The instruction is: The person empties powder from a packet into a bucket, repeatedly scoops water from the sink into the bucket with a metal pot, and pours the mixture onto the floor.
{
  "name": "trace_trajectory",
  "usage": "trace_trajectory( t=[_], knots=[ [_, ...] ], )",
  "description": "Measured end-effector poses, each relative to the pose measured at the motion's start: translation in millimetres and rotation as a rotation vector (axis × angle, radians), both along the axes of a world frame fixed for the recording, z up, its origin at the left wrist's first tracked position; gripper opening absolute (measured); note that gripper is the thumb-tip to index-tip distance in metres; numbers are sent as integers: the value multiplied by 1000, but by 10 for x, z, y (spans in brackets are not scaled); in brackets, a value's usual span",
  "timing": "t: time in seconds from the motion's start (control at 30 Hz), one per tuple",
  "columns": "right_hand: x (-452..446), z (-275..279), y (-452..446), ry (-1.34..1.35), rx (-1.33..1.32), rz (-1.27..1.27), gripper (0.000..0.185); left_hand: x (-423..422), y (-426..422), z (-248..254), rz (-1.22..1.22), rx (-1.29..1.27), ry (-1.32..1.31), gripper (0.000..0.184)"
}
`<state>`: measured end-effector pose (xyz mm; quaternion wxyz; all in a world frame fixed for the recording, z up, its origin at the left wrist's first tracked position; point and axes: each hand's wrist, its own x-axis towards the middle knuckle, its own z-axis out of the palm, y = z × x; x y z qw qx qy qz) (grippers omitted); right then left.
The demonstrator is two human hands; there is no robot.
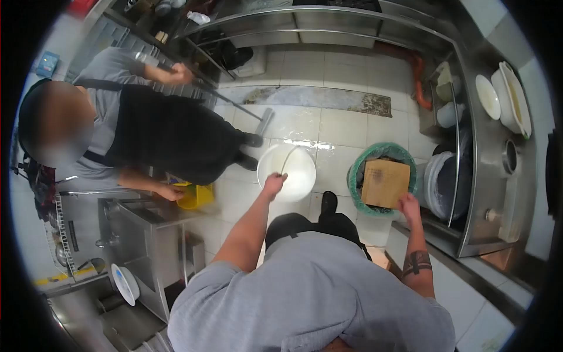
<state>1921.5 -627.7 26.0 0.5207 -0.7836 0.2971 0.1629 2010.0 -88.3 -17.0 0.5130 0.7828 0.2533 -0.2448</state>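
My left hand (275, 183) is closed round the thin wire handle of a white bucket (305, 186). The bucket's pale inside faces up toward me. To the right, my right hand (409, 205) pinches the lower right corner of a flat piece of brown cardboard (386, 182). That cardboard lies over the mouth of a round bin lined with a green bag (353, 179). Dark contents show past its edges; the rest is hidden beneath it.
At the left, a co-worker in a dark apron (170, 132) grips a long-handled floor squeegee (265, 122). A yellow bucket (196, 196) stands near their other hand. The tiled floor (340, 126) shines wet. Steel shelving (475, 188) with white dishes runs along the right.
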Motion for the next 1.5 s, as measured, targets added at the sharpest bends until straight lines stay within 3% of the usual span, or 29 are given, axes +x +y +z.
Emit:
trace_trajectory(
  t=[0.1, 0.17, 0.3, 0.43, 0.57, 0.63, 0.77, 0.87, 0.97, 1.07, 1.13, 1.27, 1.33, 1.37, 1.4, 1.47, 1.5],
  knots=[
    [947, 275, 112, -111, 34, 39, 15, 739, -25, -200, 67, -15, -122, 23],
    [1462, 375, 408, -116, 222, -13, 14, 1220, -70, 62, 146, -110, -41, 20],
    [2135, 401, 1151, -193, -99, 393, 24, 2048, -51, 32, 291, -270, -32, 15],
    [2405, 566, 2033, -109, -99, 546, 23, 2870, 217, -248, 379, -372, -21, 15],
    [2376, -37, 2274, -53, 14, 709, 16, 3593, 605, -588, 521, -250, 8, 26],
    [2560, 190, 2444, 115, -47, 765, 18, 3904, 741, -729, 555, -176, 16, 30],
    [3120, 355, 2801, 226, -64, 733, 20, 4337, 1216, -1487, 562, 20, 20, 40],
    [3602, 312, 2985, 160, -113, 778, 22, 4512, 1444, -1638, 628, 77, -41, 40],
    [3936, 378, 3185, 107, -111, 667, 27, 4618, 1820, -1679, 671, 62, -28, 40],
    [4039, 295, 3095, 145, -162, 637, 23, 4722, 2100, -1564, 636, -32, 153, 40],
    [4000, 177, 2962, 102, -186, 667, 20, 4783, 2250, -1396, 662, -227, 99, 41],
    [3969, 271, 2814, 207, -65, 488, 17, 4969, 2513, -1659, 625, -356, 123, 44],
    [4158, 270, 2837, 238, 4, 432, 16, 5204, 2593, -1377, 553, -328, 158, 45],
    [4308, 264, 2859, 207, -60, 484, 17, 5367, 2725, -1217, 464, -313, 193, 47],
    [4505, 371, 2972, 173, -124, 534, 19, 5625, 2929, -1254, 194, 16, -67, 47],
    [5121, 557, 3331, 90, -96, 592, 18, 6100, 3287, -1294, 81, 512, -455, 45],
    [5551, 696, 3577, 5, -88, 634, 16, 6428, 3250, -579, 251, 679, -601, 43]
  ],
)
